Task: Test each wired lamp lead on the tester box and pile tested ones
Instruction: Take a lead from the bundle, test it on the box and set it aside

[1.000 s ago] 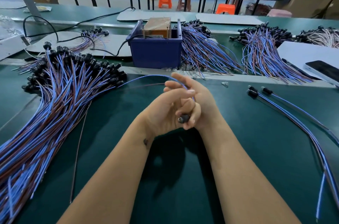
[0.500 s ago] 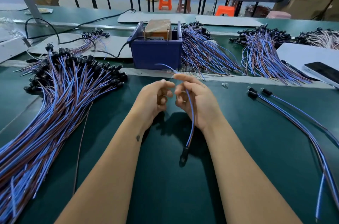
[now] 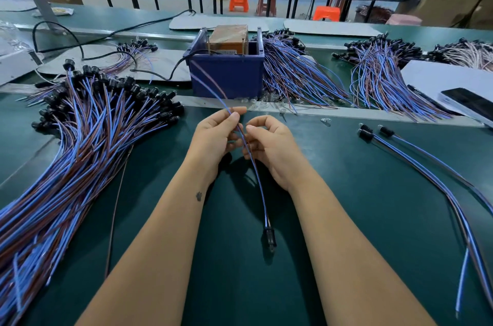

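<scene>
Left hand (image 3: 213,136) pinches lead (image 3: 256,173) (socket end dangling above mat (image 3: 346,219)); right hand (image 3: 269,144) curled beside wire, grasp not discernible; tester box (image 3: 226,77) behind.

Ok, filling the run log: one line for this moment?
stage: pre-test | left hand: pinches lead | right hand: on lead | socket end: hangs near mat | tester box: untouched

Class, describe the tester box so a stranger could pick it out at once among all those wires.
Find the green table and look past the two hands to its far edge. There a dark blue open-topped box holds an orange-brown block, with a black cable entering on its left. It is the only box among the wire bundles.
</scene>
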`<state>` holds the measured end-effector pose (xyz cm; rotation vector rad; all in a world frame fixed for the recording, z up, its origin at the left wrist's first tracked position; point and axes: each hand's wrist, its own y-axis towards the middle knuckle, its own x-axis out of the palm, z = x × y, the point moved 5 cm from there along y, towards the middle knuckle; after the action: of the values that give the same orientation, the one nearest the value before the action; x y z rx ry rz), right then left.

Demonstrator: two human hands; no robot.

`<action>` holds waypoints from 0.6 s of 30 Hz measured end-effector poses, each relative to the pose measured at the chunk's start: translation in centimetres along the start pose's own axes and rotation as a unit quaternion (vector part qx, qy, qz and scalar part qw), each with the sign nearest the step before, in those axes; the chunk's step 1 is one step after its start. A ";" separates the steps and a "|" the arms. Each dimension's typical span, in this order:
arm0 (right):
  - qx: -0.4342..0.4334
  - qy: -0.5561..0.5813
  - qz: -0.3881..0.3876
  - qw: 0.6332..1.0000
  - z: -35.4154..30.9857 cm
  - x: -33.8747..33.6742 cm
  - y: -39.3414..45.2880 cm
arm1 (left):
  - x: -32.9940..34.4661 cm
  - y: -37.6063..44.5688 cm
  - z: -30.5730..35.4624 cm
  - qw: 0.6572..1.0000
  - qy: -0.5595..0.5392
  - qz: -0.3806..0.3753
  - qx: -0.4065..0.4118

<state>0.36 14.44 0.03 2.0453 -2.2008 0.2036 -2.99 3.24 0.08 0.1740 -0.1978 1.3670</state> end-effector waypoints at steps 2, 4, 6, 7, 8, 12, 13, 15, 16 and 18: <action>-0.015 -0.044 0.004 0.999 0.0 0.3 -0.1 | 0.3 -0.1 -0.2 0.999 0.030 -0.006 0.009; -0.029 -0.073 0.013 0.997 -0.1 0.5 -0.1 | 0.4 -0.1 -0.4 0.998 0.062 -0.001 0.015; -0.045 -0.089 0.022 0.995 -0.1 0.6 -0.2 | 0.5 0.0 -0.5 0.997 0.079 -0.002 0.022; -0.052 -0.097 0.029 0.994 -0.2 0.4 -0.3 | 0.5 0.1 -0.5 0.996 0.089 0.000 0.025; -0.057 -0.106 0.037 0.992 -0.3 0.3 -0.3 | 0.3 0.1 -0.6 0.994 0.103 0.008 0.029; -0.059 -0.117 0.061 0.989 -0.4 -0.3 -0.3 | -0.4 0.3 -0.4 0.985 0.161 0.038 0.057; -0.056 -0.116 0.062 0.990 -0.3 -0.3 -0.3 | -0.6 0.3 -0.3 0.981 0.176 0.044 0.066; -0.048 -0.112 0.065 0.990 -0.3 -0.4 -0.3 | -0.9 0.2 -0.1 0.977 0.192 0.056 0.075; -0.045 -0.107 0.067 0.991 -0.2 -0.4 -0.3 | -1.0 0.3 -0.1 0.976 0.195 0.057 0.075; -0.044 -0.097 0.064 0.992 -0.3 -0.4 -0.2 | -1.0 0.3 -0.1 0.977 0.197 0.045 0.073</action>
<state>0.61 14.84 0.21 1.9528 -2.4086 -0.0834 -3.46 2.37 -0.26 0.0136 0.2286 1.4770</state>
